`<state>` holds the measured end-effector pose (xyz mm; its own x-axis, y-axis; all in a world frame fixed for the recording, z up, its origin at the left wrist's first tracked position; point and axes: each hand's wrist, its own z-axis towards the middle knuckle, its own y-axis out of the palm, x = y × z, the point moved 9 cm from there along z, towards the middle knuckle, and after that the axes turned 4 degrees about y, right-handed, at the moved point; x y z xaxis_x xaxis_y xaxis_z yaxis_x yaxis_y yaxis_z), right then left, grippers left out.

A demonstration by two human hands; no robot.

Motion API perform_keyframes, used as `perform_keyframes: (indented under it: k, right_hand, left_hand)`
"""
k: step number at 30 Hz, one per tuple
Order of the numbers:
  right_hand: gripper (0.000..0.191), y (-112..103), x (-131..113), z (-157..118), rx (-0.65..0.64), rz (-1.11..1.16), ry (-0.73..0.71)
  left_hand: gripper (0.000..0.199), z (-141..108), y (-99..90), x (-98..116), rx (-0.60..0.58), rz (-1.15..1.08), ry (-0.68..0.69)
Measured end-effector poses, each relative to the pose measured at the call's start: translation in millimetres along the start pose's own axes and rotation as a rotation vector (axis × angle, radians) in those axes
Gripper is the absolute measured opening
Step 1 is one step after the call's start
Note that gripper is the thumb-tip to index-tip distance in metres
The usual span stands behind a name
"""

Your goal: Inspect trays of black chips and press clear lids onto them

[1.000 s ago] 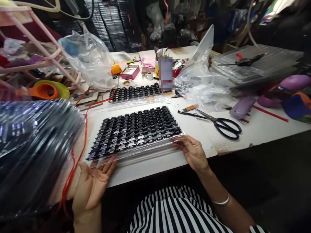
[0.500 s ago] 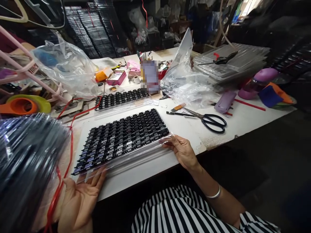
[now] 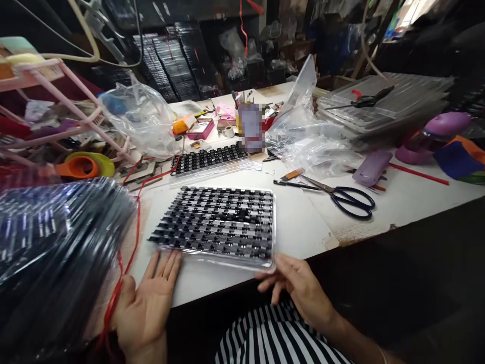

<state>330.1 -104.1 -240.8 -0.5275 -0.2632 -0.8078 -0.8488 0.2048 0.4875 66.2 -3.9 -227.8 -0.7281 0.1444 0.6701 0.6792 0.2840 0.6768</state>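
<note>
While the left hand (image 3: 146, 308) lies palm up with its fingers stretched out, their tips meet the near left edge of a clear plastic tray (image 3: 275, 227) filled with rows of black parts (image 3: 223, 222). The right hand (image 3: 305, 288) is at the tray's near right corner, thumb side against it and the other fingers bent below; with the blur, I cannot tell whether it grips. The tray is at the middle of the white tabletop (image 3: 303, 217), towards the near edge. Half a second ago its near edge rose towards the right; now that edge slopes down to the right, and the right rim shows plainly. The left fingers, previously curled beneath the tray, are now straighter. A second filled tray (image 3: 215, 173) remains just beyond, with scissors (image 3: 333, 190) to the right and a glossy dark stack (image 3: 60, 263) at near left.
</note>
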Motion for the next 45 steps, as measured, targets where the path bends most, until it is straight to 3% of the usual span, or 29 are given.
perform_keyframes:
  k: [3, 6, 9, 12, 15, 17, 20, 23, 26, 29, 32, 34, 37, 39, 42, 43, 45]
  right_hand:
    - [0.043, 10.7, 30.4, -10.6, -0.094, -0.152, 0.147]
    - [0.043, 11.5, 26.0, -16.4, -0.198, -0.506, 0.182]
    - [0.037, 1.3, -25.7, -5.7, -0.156, -0.779, -0.042]
    - [0.023, -13.5, -95.4, 20.4, 0.076, -0.886, -0.430]
    - [0.024, -16.9, -123.7, 56.9, 0.177, -1.015, -0.601]
    - [0.026, -15.1, -122.8, 76.9, 0.147, -1.084, -0.581]
    - [0.027, -12.6, -118.1, 74.5, 0.105, -1.127, -0.525]
    - [0.033, 6.9, -90.4, 46.8, -0.166, -1.127, -0.312]
    - [0.035, 46.1, -50.3, 9.4, -0.477, -1.087, -0.139]
    - [0.047, 97.6, -8.3, -15.0, -0.722, -1.017, -0.105]
    - [0.061, 140.1, 20.3, -25.8, -0.847, -0.972, -0.210]
    - [0.059, 150.9, 24.4, -31.9, -0.873, -0.929, -0.280]
    - [0.045, 128.9, 3.6, -35.9, -0.801, -0.774, -0.314]
    - [0.033, 82.7, -25.1, -24.0, -0.548, -0.661, -0.327]
    - [0.024, -13.3, -66.2, -0.8, -0.004, -0.560, -0.357]
    - [0.023, -41.3, -78.4, 3.2, 0.164, -0.541, -0.400]
    - [0.025, -76.4, -90.1, 12.5, 0.370, -0.576, -0.421]
  left_hand:
    - [0.063, -1.9, 2.8, 4.6, 0.023, 0.044, 0.104]
    - [0.050, -10.7, -6.7, 6.9, 0.162, 0.167, 0.168]
    - [0.036, -30.5, -12.2, 2.1, 0.213, 0.247, 0.208]
    - [0.034, -52.5, -8.7, -19.8, 0.142, 0.263, 0.155]
    - [0.040, -67.5, -3.9, -44.1, 0.058, 0.265, 0.072]
    - [0.044, -69.7, -3.6, -49.1, 0.008, 0.287, 0.054]
    - [0.054, -57.4, -9.8, -32.2, -0.043, 0.440, 0.067]
    - [0.069, -25.2, -12.9, 8.8, -0.038, 0.863, 0.118]
    - [0.079, 19.8, 24.0, 33.1, -0.250, 1.369, 0.179]
    - [0.078, 60.4, 81.1, 21.2, -0.514, 1.775, 0.268]
    - [0.076, 85.1, 129.5, -2.4, -0.619, 1.770, 0.301]
    - [0.070, 85.4, 150.0, -12.4, -0.688, 1.727, 0.334]
    - [0.064, 67.8, 150.9, 4.4, -0.699, 1.638, 0.441]
    - [0.061, 51.8, 129.9, 36.2, -0.602, 1.497, 0.531]
    - [0.055, 35.7, 64.5, 87.4, -0.262, 1.255, 0.587]
    - [0.054, 32.4, 38.7, 97.2, -0.138, 1.186, 0.569]
    - [0.056, 28.0, -3.0, 100.0, 0.011, 1.058, 0.495]
